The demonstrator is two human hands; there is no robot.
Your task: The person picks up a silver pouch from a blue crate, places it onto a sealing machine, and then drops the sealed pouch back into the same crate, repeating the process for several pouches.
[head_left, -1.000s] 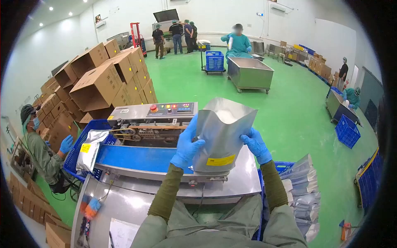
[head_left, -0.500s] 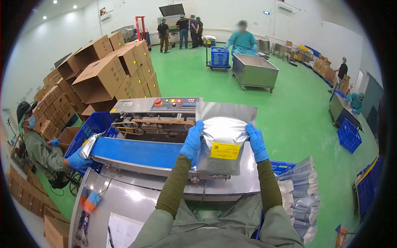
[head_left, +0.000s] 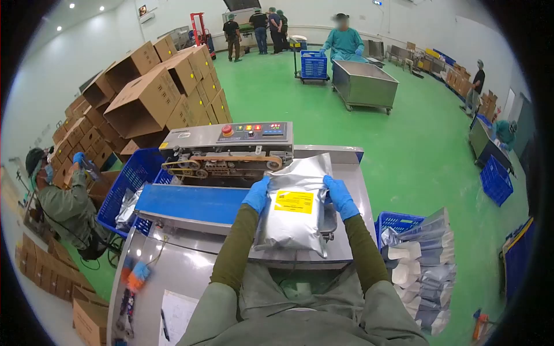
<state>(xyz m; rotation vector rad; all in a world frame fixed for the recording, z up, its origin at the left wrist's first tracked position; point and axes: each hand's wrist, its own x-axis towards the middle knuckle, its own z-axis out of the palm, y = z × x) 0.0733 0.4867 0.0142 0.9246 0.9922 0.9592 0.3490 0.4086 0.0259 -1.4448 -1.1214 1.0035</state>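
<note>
A silver foil pouch (head_left: 288,230) with a yellow label (head_left: 294,202) is held between my two blue-gloved hands. My left hand (head_left: 257,195) grips its left side and my right hand (head_left: 340,198) pinches its upper right side. The pouch looks filled in its lower part, and its flat top flap tilts toward the back right. It is at the right end of a band sealing machine (head_left: 231,154), in front of the rollers and beside the blue conveyor belt (head_left: 193,200). The fingertips behind the pouch are hidden.
Several silver pouches (head_left: 424,271) stand in a row at right, beside a blue crate (head_left: 398,221). A paper sheet (head_left: 179,317) with a pen lies on the steel table (head_left: 202,262). At left, a co-worker (head_left: 72,202) stands near a blue crate (head_left: 124,187) and stacked cartons (head_left: 144,106).
The pouch has moved left and slightly down with both my hands, and its flap now tilts. The left co-worker's hand has left the belt's end and risen near the cartons.
</note>
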